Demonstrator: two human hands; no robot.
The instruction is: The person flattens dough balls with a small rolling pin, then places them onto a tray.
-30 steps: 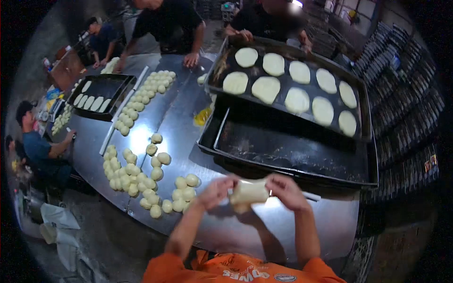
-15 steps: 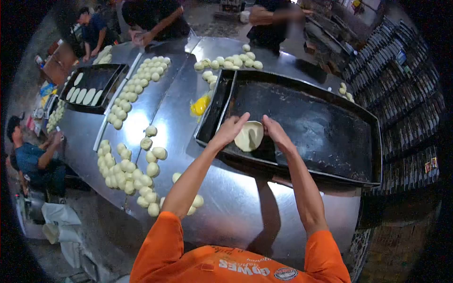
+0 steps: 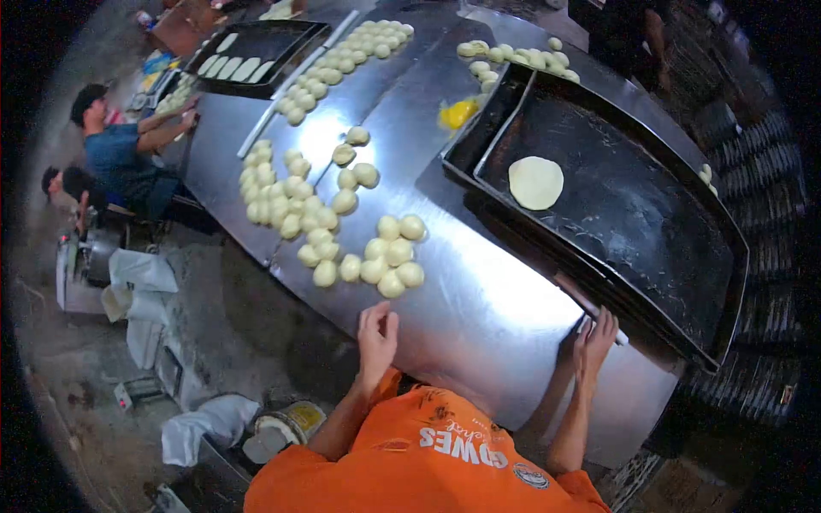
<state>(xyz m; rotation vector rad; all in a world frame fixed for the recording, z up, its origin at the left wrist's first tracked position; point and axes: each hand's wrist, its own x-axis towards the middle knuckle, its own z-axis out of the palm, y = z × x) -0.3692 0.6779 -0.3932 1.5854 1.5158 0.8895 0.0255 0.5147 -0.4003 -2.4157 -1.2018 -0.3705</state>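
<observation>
Dough balls (image 3: 389, 256) crowd the near-left part of a steel surface (image 3: 479, 316) in a bakery, the closest heap lying just beyond the worker's left hand (image 3: 377, 329). That hand rests at the surface's edge, fingers loosely open and holding nothing, and the nearest ball sits just ahead of its fingertips. Keeping the heap at this edge appears to put the pieces within easy reach. Its balls touch one another and are too many to count with confidence; a long row of dough balls (image 3: 342, 64) runs up the surface beyond it.

At far left, a seated person in a blue shirt (image 3: 120, 158) leans toward the surface, beside a far tray (image 3: 256, 56) carrying five flattened pieces. A yellow smear (image 3: 457, 113) marks the metal near the middle, just beside the corner of the large trays.

To the right, one flattened dough disc (image 3: 536, 182) lies alone in the near-left part of a large dark baking tray (image 3: 658, 248), well apart from its rims. Starting there would leave room across the tray for more. The tray appears to sit on a stack of at least two more. A further cluster of dough balls (image 3: 513, 58) lies behind it.

The worker's right hand (image 3: 593, 339) is spread open and empty, fingertips at the tray's near rim, near a thin white rod (image 3: 599, 312) that lies along it.
</observation>
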